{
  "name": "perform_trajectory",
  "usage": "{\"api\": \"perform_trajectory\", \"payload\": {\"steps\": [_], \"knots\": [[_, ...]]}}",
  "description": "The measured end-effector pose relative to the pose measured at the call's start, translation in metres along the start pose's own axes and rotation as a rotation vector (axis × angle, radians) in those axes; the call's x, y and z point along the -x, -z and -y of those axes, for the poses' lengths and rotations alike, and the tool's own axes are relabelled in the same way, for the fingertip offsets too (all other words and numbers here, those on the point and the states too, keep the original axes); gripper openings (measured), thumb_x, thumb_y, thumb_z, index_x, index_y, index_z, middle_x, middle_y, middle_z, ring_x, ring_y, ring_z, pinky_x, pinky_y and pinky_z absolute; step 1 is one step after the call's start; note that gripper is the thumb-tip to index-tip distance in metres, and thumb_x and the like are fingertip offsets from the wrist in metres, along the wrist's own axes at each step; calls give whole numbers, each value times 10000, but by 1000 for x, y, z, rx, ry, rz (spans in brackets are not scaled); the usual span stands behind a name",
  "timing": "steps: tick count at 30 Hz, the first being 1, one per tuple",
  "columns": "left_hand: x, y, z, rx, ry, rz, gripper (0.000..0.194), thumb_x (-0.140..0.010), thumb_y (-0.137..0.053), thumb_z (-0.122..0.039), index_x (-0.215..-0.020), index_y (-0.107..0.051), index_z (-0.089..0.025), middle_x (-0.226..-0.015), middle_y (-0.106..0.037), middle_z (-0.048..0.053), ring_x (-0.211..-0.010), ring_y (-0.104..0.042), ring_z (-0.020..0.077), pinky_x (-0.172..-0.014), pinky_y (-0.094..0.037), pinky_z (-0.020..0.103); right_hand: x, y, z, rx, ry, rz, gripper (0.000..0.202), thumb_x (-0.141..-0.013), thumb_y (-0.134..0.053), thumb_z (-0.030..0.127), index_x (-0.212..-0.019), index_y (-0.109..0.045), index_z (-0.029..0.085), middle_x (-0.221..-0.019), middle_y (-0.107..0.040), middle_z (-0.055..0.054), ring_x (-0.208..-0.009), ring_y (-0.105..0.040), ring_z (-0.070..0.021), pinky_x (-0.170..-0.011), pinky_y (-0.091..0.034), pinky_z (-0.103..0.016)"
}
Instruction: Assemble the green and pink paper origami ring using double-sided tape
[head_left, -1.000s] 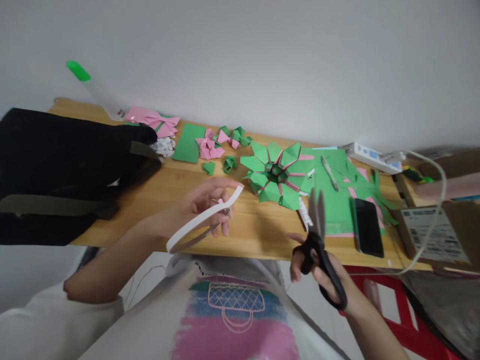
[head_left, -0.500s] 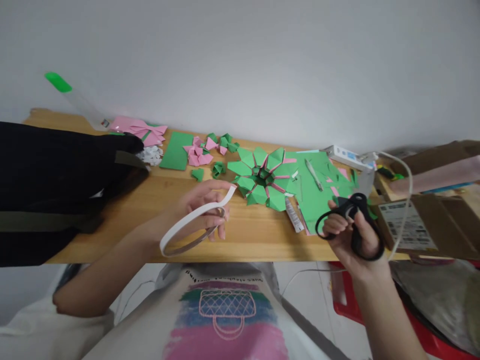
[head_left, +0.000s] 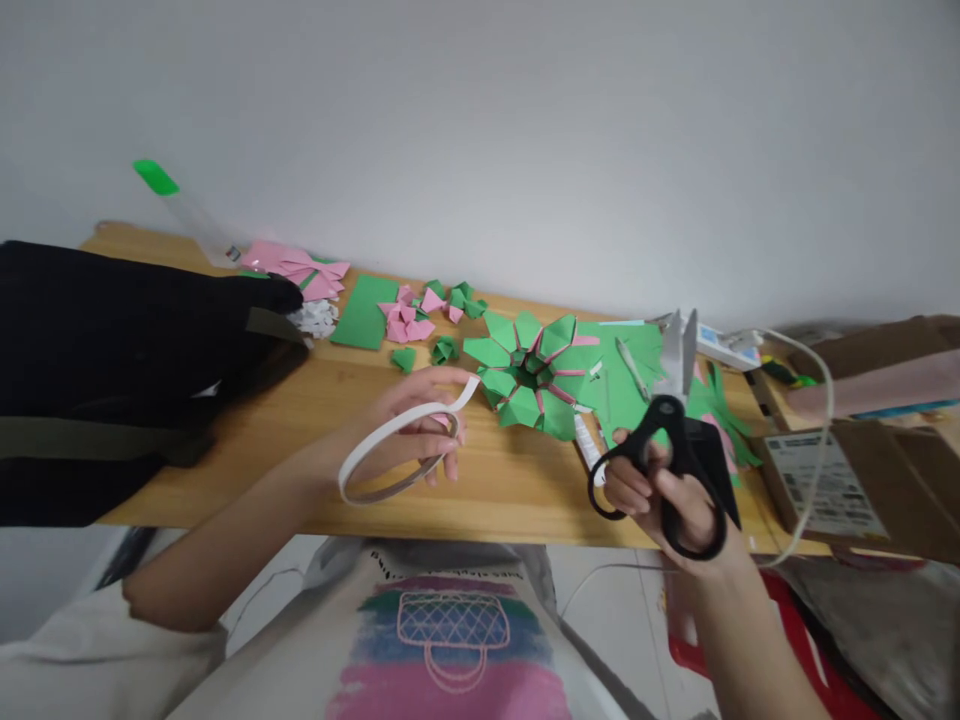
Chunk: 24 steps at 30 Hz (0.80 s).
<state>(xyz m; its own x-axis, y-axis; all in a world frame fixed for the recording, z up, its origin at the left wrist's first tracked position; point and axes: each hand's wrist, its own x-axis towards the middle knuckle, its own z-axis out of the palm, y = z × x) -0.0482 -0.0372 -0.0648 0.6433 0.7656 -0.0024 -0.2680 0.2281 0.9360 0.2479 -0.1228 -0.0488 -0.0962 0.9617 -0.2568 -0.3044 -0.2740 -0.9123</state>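
A narrow white strip, perhaps tape (head_left: 390,428), curls in a loop from my left hand (head_left: 420,430), its free end sticking up past the fingertips. My left fingers are closed on it, above the front of the table. My right hand (head_left: 660,495) grips black-handled scissors (head_left: 667,425) by the loops, blades pointing up and slightly apart. Between the hands, further back, lies a ring of folded green and pink paper (head_left: 499,352). A white tube (head_left: 588,445) lies just left of the scissors, partly covered by my right hand.
Green paper sheets (head_left: 611,345) with a craft knife (head_left: 632,368) lie behind the scissors. Pink and green folded pieces (head_left: 405,320) sit left of the ring. A black bag (head_left: 135,350) covers the table's left; a cardboard box (head_left: 892,480) and power strip (head_left: 724,345) stand right.
My right hand has moved left and turned the scissors so their blades now point up in plain sight. My left hand keeps the strip looped. The view has shifted slightly.
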Motion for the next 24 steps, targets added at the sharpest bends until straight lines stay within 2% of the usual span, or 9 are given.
{"api": "perform_trajectory", "payload": {"steps": [2,4,7,9,12,15,19,22,24], "knots": [[0,2,1,-24,-5,3,474,-831,-675,-162,-1250,-494,-290,-806,-640,-60,-604,-706,127,-528,-558,218,-2,-1,-2,42,-22,24,287,-735,-784,411,-924,-618,271,-656,-386,42,-583,-394,-116,-547,-345,-263],[0,4,3,-47,-6,-3,473,-835,-663,-148,-1250,-493,-300,-800,-640,-60,-595,-699,123,-534,-556,219,0,1,-3,73,-39,34,281,-757,-769,404,-907,-586,253,-680,-400,33,-622,-413,-127,-575,-346,-276],[0,7,7,-42,-9,12,482,-847,-648,-149,-1270,-493,-317,-806,-632,-61,-618,-699,121,-566,-559,228,9,3,-5,118,-61,79,413,-761,-714,581,-969,-587,247,-694,-430,17,-618,-400,-143,-575,-347,-298],[1,8,8,-38,-7,28,489,-858,-636,-138,-1287,-489,-319,-801,-636,-64,-634,-701,121,-568,-557,217,17,2,-6,100,-67,159,520,-751,-666,672,-1067,-600,265,-706,-445,12,-600,-389,-143,-565,-345,-296],[1,7,8,-57,13,16,468,-883,-605,-117,-1291,-482,-311,-803,-648,-68,-629,-694,104,-539,-542,176,27,-3,-6,-14,-79,260,619,-795,-531,739,-1194,-600,271,-758,-472,-9,-628,-418,-150,-598,-376,-293],[0,6,6,-45,34,13,483,-871,-618,-113,-1292,-471,-298,-843,-642,-63,-626,-693,105,-542,-551,184,31,-4,-3,-60,-146,337,677,-810,-452,751,-1226,-599,238,-811,-504,-43,-702,-465,-173,-667,-409,-305],[-1,2,0,-93,107,25,487,-859,-652,-149,-1297,-471,-261,-828,-618,-51,-615,-692,122,-533,-552,199,31,17,0,133,-203,514,699,-793,-447,781,-1242,-566,259,-761,-486,-12,-641,-424,-152,-637,-400,-293],[1,-5,-6,-137,142,44,506,-866,-630,-159,-1331,-452,-250,-837,-603,-40,-611,-688,119,-510,-520,173,32,31,6,317,-244,521,603,-840,-560,653,-1273,-560,233,-819,-518,-27,-717,-461,-156,-701,-409,-296],[3,-9,-9,-150,155,73,516,-864,-618,-155,-1344,-455,-256,-853,-585,-35,-626,-689,119,-515,-512,170,34,32,12,426,-295,538,601,-845,-592,617,-1301,-550,228,-853,-533,-36,-765,-494,-160,-718,-423,-291]]}}
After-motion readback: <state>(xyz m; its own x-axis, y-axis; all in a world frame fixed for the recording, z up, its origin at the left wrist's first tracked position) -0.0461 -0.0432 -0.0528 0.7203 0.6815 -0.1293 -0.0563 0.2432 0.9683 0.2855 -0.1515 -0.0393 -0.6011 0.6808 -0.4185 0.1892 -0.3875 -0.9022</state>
